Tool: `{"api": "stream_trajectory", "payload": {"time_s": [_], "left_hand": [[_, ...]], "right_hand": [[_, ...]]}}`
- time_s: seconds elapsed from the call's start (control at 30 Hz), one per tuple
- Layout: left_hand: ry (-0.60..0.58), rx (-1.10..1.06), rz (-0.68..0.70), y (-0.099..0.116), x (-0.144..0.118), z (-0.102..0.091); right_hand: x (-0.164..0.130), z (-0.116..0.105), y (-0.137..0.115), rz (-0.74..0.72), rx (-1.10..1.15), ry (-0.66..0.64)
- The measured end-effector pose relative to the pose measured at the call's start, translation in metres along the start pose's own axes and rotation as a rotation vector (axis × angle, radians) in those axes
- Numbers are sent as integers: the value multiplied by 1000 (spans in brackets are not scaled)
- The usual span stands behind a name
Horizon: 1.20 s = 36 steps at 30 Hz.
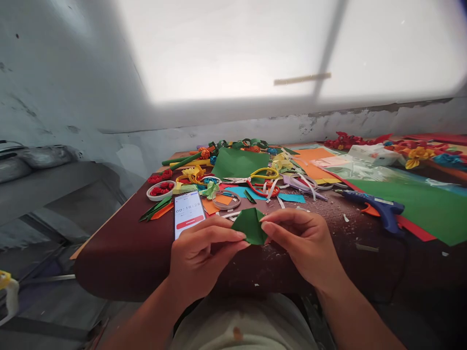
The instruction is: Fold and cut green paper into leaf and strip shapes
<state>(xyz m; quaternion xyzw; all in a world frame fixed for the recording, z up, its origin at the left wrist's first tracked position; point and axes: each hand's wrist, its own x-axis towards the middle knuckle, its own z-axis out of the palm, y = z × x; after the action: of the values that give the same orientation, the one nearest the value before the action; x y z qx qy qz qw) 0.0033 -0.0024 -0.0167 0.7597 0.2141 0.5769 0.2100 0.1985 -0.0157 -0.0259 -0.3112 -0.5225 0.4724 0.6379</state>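
Both hands are working just above the near edge of the surface [120,253]. I am pinching a small folded piece of green paper [250,226] with my left hand [202,255], thumb and forefinger closing on its left edge, while my right hand [302,243] is pinching its right edge the same way, the other fingers curling under. The green piece is hanging between the two hands, clear of the surface, its point tilting upward.

Just beyond my left hand a phone [188,213] is lying face up, its screen showing a running timer and a red bar. Behind the phone a small white dish [160,189] is holding red paper roses. A ring of clear tape [226,200] is sitting just behind the folded piece, and farther back a large green sheet [239,163] is lying among yellow-handled scissors [263,172], red-handled scissors [259,189], paper strips and coloured scraps. To my right a blue glue gun [379,208] is resting on the surface, near a wide green sheet [419,204] with a red sheet showing beneath its edge. Finished paper flowers [419,154] are lying at the far right, too blurred for me to count.
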Motion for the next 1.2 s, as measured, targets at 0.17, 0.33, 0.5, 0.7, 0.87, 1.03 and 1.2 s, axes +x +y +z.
{"api": "stream_trajectory", "payload": {"time_s": [0.17, 0.33, 0.5, 0.7, 0.87, 1.03, 1.2], "left_hand": [[89, -100, -183, 8, 6, 1], [64, -246, -208, 6, -1, 1], [41, -118, -107, 6, -1, -5], [31, -51, -120, 6, 6, -7], [14, 2, -167, 7, 7, -6], [36, 23, -180, 8, 9, -5], [22, -52, -217, 10, 12, -4]], "right_hand": [[-2, -9, -1, -276, -209, -194], [0, -13, 2, -525, -387, -174], [0, -10, -1, -540, -368, -170], [0, -7, -1, -424, -237, -200], [3, -10, 4, -386, -242, -198], [4, -7, 7, -315, -165, -196], [4, -6, 4, -203, -154, -157]]}}
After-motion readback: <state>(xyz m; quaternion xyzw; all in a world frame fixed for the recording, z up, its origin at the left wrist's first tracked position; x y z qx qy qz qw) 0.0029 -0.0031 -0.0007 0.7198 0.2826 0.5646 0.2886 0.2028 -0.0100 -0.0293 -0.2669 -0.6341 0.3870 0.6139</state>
